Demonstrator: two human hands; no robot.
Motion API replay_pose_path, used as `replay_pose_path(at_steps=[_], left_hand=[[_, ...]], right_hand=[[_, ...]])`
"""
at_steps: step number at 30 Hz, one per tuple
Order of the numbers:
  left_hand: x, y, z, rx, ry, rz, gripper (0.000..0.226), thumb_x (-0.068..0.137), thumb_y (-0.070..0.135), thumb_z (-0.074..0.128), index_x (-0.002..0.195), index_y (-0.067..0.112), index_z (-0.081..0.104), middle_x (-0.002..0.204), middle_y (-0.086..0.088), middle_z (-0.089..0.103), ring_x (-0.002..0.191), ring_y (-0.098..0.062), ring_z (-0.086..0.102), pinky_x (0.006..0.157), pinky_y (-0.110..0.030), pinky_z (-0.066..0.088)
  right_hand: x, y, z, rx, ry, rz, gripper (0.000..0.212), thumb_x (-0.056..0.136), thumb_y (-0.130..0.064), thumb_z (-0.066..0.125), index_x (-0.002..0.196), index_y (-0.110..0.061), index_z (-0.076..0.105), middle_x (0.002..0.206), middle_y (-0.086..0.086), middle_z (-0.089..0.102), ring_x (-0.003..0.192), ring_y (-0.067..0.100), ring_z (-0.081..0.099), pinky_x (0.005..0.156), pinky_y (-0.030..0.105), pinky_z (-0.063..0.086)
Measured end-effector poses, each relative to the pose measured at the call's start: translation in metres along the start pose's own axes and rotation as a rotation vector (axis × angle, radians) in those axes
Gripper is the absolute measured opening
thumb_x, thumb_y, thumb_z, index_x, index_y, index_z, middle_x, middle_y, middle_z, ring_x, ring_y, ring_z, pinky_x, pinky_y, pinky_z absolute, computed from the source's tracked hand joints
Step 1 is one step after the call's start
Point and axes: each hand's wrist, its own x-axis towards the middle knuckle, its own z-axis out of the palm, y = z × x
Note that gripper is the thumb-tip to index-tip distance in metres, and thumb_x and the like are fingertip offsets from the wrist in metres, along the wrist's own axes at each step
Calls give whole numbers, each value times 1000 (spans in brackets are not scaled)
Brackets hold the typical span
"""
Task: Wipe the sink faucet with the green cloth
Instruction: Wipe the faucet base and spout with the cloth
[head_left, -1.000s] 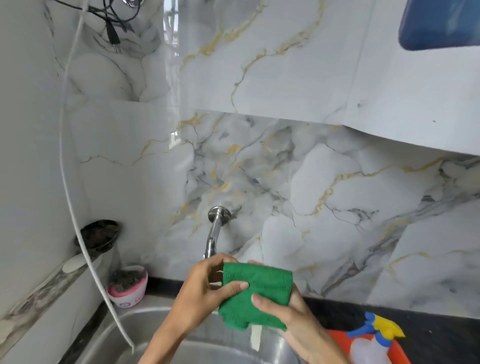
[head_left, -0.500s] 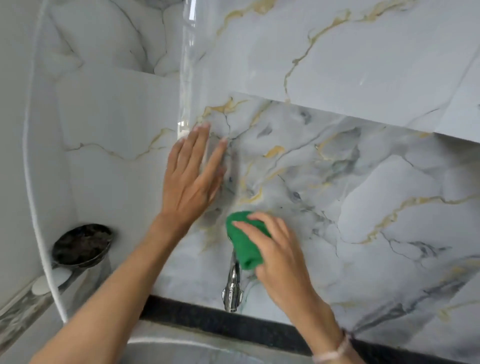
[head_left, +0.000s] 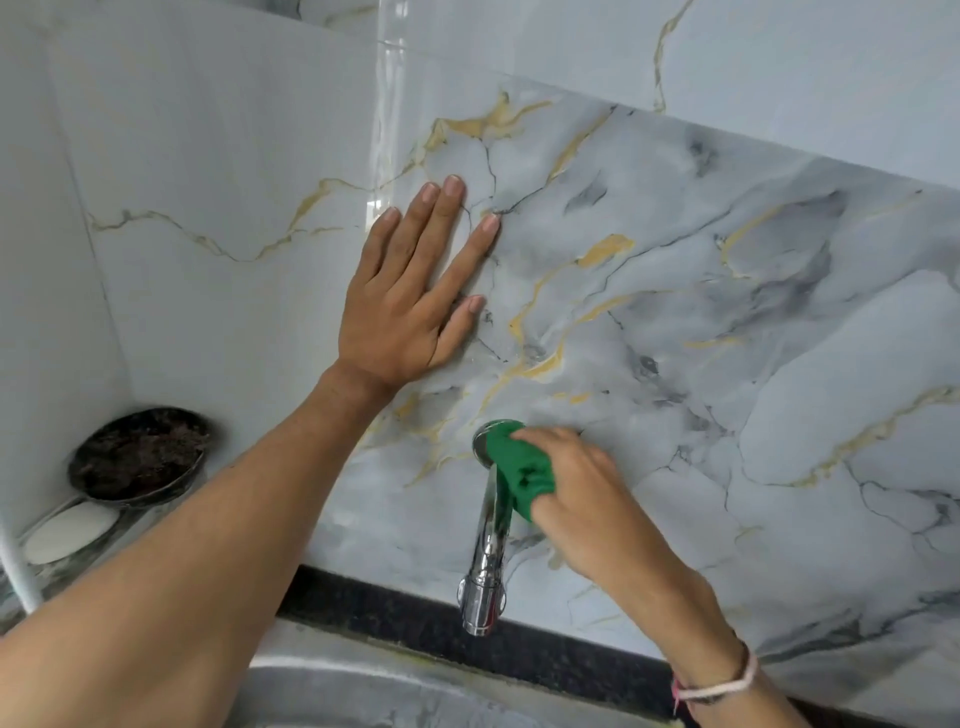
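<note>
head view: right hand (head_left: 582, 493) now presses green cloth (head_left: 519, 470) onto faucet (head_left: 491, 540) base, 5 o'clock of the flat, open left hand (head_left: 410, 301) braced on wall (head_left: 727, 312); wiping has begun.

The cloth (head_left: 519, 470) is deep green with no pattern, and the faucet (head_left: 488, 561) beside it is shiny chrome silver. The wall tiles (head_left: 675, 312) are white and pale grey marble with gold-yellow veins and thin dark grey lines, and the strip of table (head_left: 395, 618) under them is black with fine speckles. The round dish (head_left: 137, 457) at the left is dark brown-black, the soap bar (head_left: 70, 532) is white, and the wrist thread (head_left: 719, 683) is pink and white.
</note>
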Motion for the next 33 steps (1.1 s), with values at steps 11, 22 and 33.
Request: replay_pose_path(at_steps=[11,22,33], left_hand=[[-3,0,4,13,32,10,63,103,38,36,162,18,34,169,-15,24,159,-31,27,130,-47,26],[-5,-3,4,42,29,27,63,103,38,35,162,17,34,169,-18,26,159,-32,25,132,-46,23],[-3,1,-1,15,4,1,64,101,37,37,162,18,35,168,-16,26,158,-31,28,128,-49,31]], right_hand=[[-42,57,101,2057,-212,785,54,89,-25,49,135,0,62,129,33,66,112,49,66,100,62,51],[4,30,94,1977,-71,702,40,81,-27,56,93,1,83,96,26,81,77,39,80,63,50,66],[-29,-24,52,765,404,227,45,82,-35,57,125,-32,69,132,-5,69,122,9,61,102,27,52]])
